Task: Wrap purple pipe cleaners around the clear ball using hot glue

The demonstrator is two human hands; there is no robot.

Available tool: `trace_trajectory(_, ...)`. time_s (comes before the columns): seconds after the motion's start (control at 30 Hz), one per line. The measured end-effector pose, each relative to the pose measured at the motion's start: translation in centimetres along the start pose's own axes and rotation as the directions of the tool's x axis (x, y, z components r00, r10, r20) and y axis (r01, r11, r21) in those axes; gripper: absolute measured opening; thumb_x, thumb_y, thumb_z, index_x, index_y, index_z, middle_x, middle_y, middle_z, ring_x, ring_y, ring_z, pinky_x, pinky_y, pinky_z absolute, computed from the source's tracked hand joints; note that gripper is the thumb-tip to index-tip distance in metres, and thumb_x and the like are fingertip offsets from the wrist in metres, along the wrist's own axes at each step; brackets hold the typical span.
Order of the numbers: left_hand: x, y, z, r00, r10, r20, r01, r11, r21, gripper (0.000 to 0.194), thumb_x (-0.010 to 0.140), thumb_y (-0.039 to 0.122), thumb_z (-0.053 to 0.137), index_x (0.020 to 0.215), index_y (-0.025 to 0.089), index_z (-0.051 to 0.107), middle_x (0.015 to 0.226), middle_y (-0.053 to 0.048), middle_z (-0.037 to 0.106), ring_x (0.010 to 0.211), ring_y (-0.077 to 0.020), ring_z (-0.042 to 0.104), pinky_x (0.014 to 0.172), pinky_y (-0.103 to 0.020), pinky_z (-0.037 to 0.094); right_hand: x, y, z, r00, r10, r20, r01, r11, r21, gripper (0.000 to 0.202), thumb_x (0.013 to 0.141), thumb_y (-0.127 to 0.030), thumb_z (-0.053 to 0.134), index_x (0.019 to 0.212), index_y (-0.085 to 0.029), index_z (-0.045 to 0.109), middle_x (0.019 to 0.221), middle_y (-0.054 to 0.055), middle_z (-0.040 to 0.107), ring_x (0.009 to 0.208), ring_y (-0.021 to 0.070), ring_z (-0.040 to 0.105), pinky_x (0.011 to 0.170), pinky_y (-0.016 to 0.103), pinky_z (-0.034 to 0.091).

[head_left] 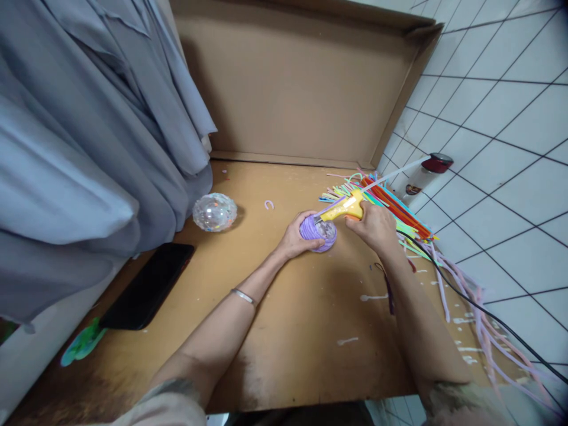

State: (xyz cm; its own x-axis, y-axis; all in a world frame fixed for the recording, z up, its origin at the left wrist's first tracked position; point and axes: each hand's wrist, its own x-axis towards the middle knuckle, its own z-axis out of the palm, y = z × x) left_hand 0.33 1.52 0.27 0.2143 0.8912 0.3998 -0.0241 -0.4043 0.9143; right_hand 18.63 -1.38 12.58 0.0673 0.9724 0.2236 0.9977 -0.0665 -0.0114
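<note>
My left hand [298, 236] is wrapped round the left side of a ball [320, 241] covered in purple strands, with a clear part showing at its upper right. A yellow glue gun [346, 207] is gripped in my right hand [375, 225], its metal tip touching or just above the top of the ball. A white glue stick [394, 173] sticks out of the gun's back end. A purple strand [332, 207] runs up from the ball beside the gun.
A clear speckled ball [215, 212] sits left, above a black phone [148, 287]. Coloured pipe cleaners [390, 204] lie right, near a red-lidded jar [421, 177] and a black cable [470, 302]. A cardboard box [297, 83] stands behind; a grey curtain [89, 136] hangs left.
</note>
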Motion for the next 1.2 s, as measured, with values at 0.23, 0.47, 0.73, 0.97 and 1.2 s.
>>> trace_trajectory(0.23, 0.0, -0.1, 0.0, 1.0, -0.005, -0.002, 0.005, 1.0, -0.011, 0.084, 0.051, 0.045, 0.086, 0.123, 0.017, 0.054, 0.127, -0.012, 0.059, 0.119, -0.0288, 0.056, 0.104, -0.04, 0.044, 0.1, 0.2, 0.0, 1.0, 0.006, -0.001, -0.005, 1.0, 0.011, 0.035, 0.081, -0.046, 0.052, 0.095, -0.016, 0.065, 0.089, 0.013, 0.07, 0.08, 0.0263, 0.061, 0.057, 0.029, 0.029)
trace_trajectory(0.47, 0.0, -0.2, 0.0, 1.0, 0.007, 0.0, -0.007, 1.0, 0.005, 0.083, 0.051, 0.043, 0.086, 0.123, 0.018, 0.054, 0.127, -0.012, 0.059, 0.119, -0.0291, 0.056, 0.103, -0.041, 0.044, 0.2, 0.1, 0.4, 1.0, 0.019, -0.021, -0.019, 1.0, 0.009, 0.036, 0.081, -0.045, 0.05, 0.097, -0.016, 0.065, 0.087, 0.013, 0.07, 0.079, 0.0266, 0.061, 0.057, 0.029, 0.03)
trace_trajectory(0.73, 0.0, 0.0, 0.0, 1.0, 0.003, 0.001, -0.003, 1.0, -0.004, 0.081, 0.052, 0.044, 0.086, 0.122, 0.018, 0.055, 0.125, -0.012, 0.06, 0.118, -0.0288, 0.057, 0.104, -0.041, 0.044, 0.1, 0.2, 0.1, 1.0, -0.004, 0.0, 0.004, 1.0, -0.003, 0.033, 0.08, -0.044, 0.053, 0.094, -0.017, 0.065, 0.087, 0.012, 0.07, 0.078, 0.0259, 0.061, 0.057, 0.029, 0.031)
trace_trajectory(0.97, 0.0, -0.2, -0.1, 1.0, 0.0, 0.009, 0.0, 1.0, -0.01, 0.081, 0.053, 0.042, 0.086, 0.124, 0.018, 0.054, 0.127, -0.012, 0.059, 0.12, -0.0296, 0.056, 0.105, -0.042, 0.043, 0.3, 0.3, 0.5, 1.0, -0.005, -0.009, 0.005, 1.0, 0.019, 0.034, 0.08, -0.046, 0.052, 0.093, -0.017, 0.065, 0.085, 0.012, 0.069, 0.077, 0.0254, 0.06, 0.056, 0.029, 0.03)
trace_trajectory(1.2, 0.0, -0.1, 0.0, 1.0, 0.011, 0.014, -0.011, 1.0, -0.016, 0.081, 0.053, 0.039, 0.086, 0.124, 0.019, 0.054, 0.128, -0.012, 0.059, 0.119, -0.0292, 0.056, 0.104, -0.042, 0.043, 0.5, 0.5, 1.0, 1.0, 0.002, -0.03, -0.001, 1.0, 0.024, 0.034, 0.08, -0.044, 0.052, 0.094, -0.016, 0.064, 0.085, 0.013, 0.069, 0.078, 0.0263, 0.061, 0.057, 0.029, 0.03)
